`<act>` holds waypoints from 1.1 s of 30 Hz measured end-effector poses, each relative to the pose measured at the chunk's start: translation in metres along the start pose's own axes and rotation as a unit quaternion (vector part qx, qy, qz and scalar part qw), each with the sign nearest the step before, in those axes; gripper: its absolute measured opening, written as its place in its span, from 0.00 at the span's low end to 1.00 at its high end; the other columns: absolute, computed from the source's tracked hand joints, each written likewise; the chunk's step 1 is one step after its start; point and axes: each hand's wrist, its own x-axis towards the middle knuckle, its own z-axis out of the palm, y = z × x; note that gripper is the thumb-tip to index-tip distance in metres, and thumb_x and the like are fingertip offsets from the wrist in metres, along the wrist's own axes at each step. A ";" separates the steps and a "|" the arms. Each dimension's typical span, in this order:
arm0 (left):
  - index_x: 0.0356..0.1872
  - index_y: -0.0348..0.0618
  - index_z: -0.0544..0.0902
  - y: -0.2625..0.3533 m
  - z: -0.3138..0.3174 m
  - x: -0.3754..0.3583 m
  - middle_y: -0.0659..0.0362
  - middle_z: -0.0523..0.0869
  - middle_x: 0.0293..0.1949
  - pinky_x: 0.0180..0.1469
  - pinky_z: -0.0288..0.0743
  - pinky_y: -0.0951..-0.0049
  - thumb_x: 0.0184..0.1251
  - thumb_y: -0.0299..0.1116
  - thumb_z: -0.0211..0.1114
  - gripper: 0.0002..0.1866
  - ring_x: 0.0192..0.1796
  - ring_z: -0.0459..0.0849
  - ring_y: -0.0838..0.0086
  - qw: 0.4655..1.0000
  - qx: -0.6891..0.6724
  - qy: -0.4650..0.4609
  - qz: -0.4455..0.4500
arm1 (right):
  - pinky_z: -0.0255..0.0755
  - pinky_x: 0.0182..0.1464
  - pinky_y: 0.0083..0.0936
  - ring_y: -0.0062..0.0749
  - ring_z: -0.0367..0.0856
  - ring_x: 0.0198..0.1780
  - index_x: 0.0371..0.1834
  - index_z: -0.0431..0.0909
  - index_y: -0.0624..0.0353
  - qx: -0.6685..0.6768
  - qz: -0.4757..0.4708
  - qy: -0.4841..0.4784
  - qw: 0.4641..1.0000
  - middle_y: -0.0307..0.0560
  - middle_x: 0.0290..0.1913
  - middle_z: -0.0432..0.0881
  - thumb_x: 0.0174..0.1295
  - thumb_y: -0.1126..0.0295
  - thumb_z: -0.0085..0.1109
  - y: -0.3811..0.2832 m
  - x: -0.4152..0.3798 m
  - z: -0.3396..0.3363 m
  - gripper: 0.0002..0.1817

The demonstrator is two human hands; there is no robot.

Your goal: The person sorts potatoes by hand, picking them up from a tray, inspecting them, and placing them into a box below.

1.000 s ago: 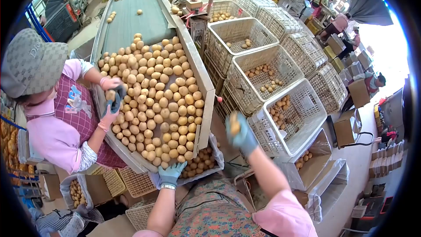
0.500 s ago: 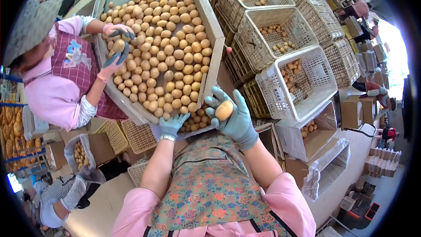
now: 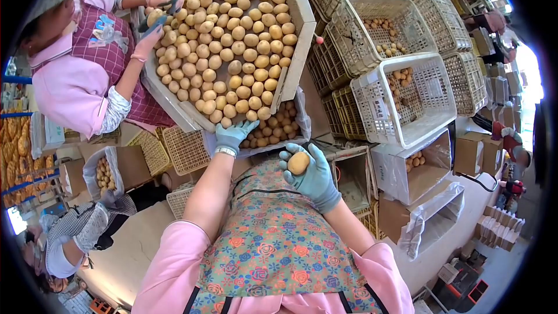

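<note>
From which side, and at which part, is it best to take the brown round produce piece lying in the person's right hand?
Probably by its opposite rounded sides, lightly, coming from above, the camera side. The produce piece is a smooth oval without a handle. The right hand lies behind it, palm toward the camera, so its front is uncovered.

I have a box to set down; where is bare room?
Bare floor lies between the pink left sleeve and the checked garment, and right of the lower lined carton. The sorting table is crowded with round produce.
</note>
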 end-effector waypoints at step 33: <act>0.86 0.52 0.52 0.001 -0.003 -0.001 0.49 0.46 0.86 0.80 0.38 0.23 0.80 0.63 0.39 0.41 0.87 0.44 0.47 1.000 -0.003 0.024 0.004 | 0.82 0.39 0.16 0.21 0.85 0.44 0.82 0.61 0.60 -0.568 -0.125 0.080 0.809 0.53 0.59 0.83 0.82 0.60 0.48 0.019 -0.020 0.100 0.29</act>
